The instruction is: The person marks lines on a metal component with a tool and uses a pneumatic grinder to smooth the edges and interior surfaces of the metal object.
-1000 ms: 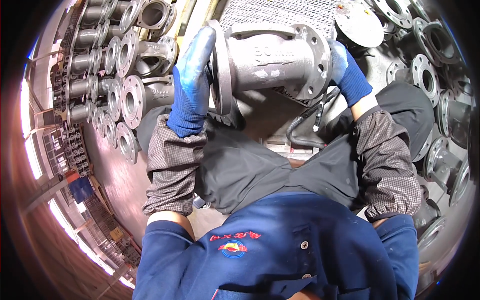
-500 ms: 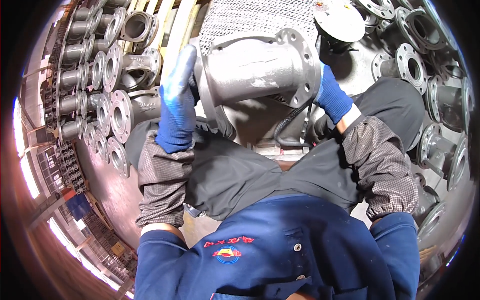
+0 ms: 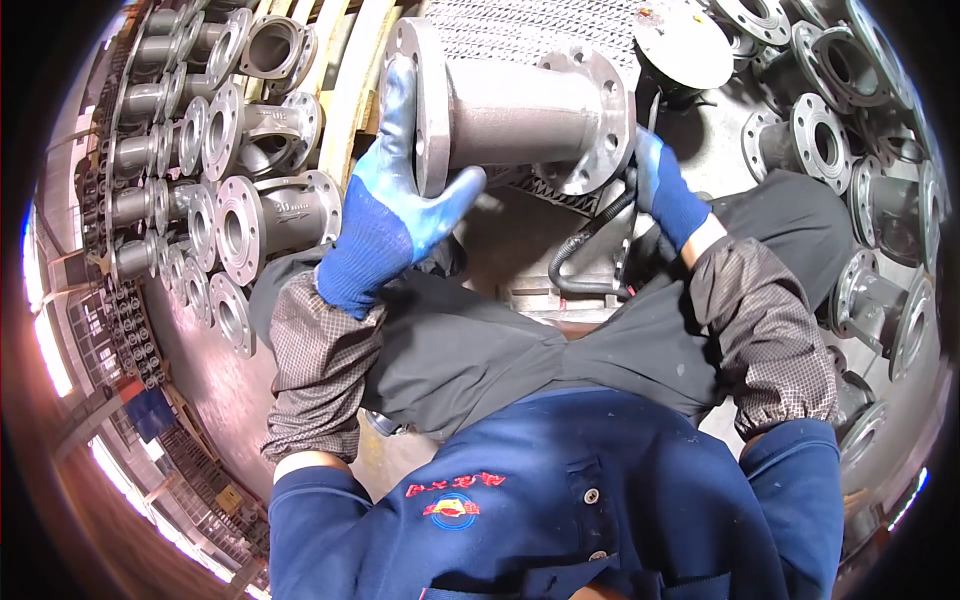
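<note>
A grey cast flanged valve body (image 3: pixel 525 115) lies sideways in front of me, between my two blue-gloved hands. My left hand (image 3: pixel 400 195) has its fingers stretched up along the outer face of the left flange (image 3: pixel 430 105). Its thumb sticks out to the right below the flange, so the rim sits between fingers and thumb. At the right flange (image 3: pixel 608 125), my right hand (image 3: pixel 662 185) is against the outer edge with its fingers bent. Part of that hand's grip is hidden. A black corrugated hose (image 3: pixel 580 255) runs up beside it.
Several similar grey flanged castings (image 3: pixel 285 215) stand in rows on the left, near wooden slats (image 3: pixel 355 85). More castings (image 3: pixel 820 140) crowd the right side. A patterned metal surface (image 3: pixel 530 25) lies beyond the part, beside a pale round disc (image 3: pixel 683 48).
The valve body has turned about its length and its left end has come up. My left hand has rotated, with its thumb now spread out to the right. The right hand stays near the right flange.
</note>
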`<action>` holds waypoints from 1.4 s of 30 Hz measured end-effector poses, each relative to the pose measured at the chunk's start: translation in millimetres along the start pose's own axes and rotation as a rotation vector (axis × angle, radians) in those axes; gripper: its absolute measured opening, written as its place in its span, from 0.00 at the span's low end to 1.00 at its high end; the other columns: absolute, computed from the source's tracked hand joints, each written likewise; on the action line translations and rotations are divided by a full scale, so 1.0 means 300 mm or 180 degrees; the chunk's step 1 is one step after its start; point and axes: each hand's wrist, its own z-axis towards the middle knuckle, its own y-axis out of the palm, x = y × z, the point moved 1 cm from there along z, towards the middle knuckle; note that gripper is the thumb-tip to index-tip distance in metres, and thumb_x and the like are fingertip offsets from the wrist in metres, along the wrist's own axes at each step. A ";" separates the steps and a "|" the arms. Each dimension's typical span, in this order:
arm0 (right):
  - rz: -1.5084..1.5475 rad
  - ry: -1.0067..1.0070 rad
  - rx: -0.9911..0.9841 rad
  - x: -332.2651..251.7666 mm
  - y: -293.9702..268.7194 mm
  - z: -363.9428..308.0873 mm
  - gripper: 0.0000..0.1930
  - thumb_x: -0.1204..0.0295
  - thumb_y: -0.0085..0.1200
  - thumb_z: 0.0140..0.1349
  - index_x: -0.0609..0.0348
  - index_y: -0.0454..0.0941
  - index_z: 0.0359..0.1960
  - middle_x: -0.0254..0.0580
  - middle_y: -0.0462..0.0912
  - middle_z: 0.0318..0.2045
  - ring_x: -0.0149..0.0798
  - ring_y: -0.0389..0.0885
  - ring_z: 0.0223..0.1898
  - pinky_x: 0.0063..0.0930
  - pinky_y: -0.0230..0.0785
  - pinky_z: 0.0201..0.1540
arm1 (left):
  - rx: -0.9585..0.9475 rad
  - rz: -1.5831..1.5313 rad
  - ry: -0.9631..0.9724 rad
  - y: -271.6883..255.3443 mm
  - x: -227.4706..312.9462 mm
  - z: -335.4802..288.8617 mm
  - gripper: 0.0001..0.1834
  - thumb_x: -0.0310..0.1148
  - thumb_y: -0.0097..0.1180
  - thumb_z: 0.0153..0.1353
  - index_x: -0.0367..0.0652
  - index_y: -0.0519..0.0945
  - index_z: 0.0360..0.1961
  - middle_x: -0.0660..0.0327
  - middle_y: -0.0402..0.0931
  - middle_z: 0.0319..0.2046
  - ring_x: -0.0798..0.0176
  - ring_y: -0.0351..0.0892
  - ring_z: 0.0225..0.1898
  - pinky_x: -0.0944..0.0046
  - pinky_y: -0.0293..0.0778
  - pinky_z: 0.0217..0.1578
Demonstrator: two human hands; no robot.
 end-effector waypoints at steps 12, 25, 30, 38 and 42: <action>0.3629 0.3827 0.0384 -0.284 -0.118 0.190 0.10 0.64 0.47 0.64 0.53 0.71 0.26 0.24 0.67 0.17 0.20 0.61 0.14 0.15 0.51 0.13 | 0.0493 -0.0153 -0.0799 -0.079 -0.081 -0.011 0.36 0.33 0.61 0.55 0.29 0.61 0.62 0.50 0.76 0.44 0.62 0.76 0.43 0.67 0.73 0.45; 0.4556 0.3409 0.1037 -0.137 -0.184 0.262 0.11 0.63 0.45 0.67 0.59 0.72 0.36 0.32 0.75 0.28 0.21 0.67 0.20 0.08 0.54 0.13 | 0.0760 0.1001 0.1071 -0.027 -0.092 0.130 0.26 0.22 0.44 0.59 0.48 0.71 0.60 0.52 0.72 0.55 0.42 0.66 0.60 0.55 0.68 0.57; 0.4637 0.3364 0.1061 -0.130 -0.187 0.257 0.13 0.63 0.45 0.67 0.62 0.72 0.37 0.34 0.75 0.28 0.23 0.68 0.21 0.08 0.55 0.12 | 0.0798 0.1029 0.0900 -0.024 -0.102 0.163 0.26 0.24 0.43 0.59 0.49 0.70 0.60 0.51 0.72 0.56 0.45 0.66 0.62 0.55 0.66 0.59; 0.4361 0.2529 0.0806 -0.124 -0.279 0.246 0.23 0.58 0.41 0.69 0.70 0.74 0.47 0.42 0.82 0.32 0.19 0.71 0.23 0.06 0.53 0.16 | 0.0798 0.0664 0.0693 -0.010 -0.084 0.167 0.20 0.25 0.41 0.64 0.38 0.74 0.56 0.48 0.73 0.54 0.52 0.73 0.56 0.58 0.66 0.59; 0.3070 0.2411 0.1216 -0.196 -0.373 0.265 0.24 0.56 0.38 0.71 0.66 0.76 0.49 0.44 0.85 0.36 0.16 0.66 0.21 0.07 0.51 0.17 | 0.0976 0.1160 0.1090 -0.009 -0.090 0.187 0.24 0.19 0.48 0.54 0.43 0.75 0.54 0.46 0.76 0.46 0.43 0.75 0.47 0.54 0.72 0.48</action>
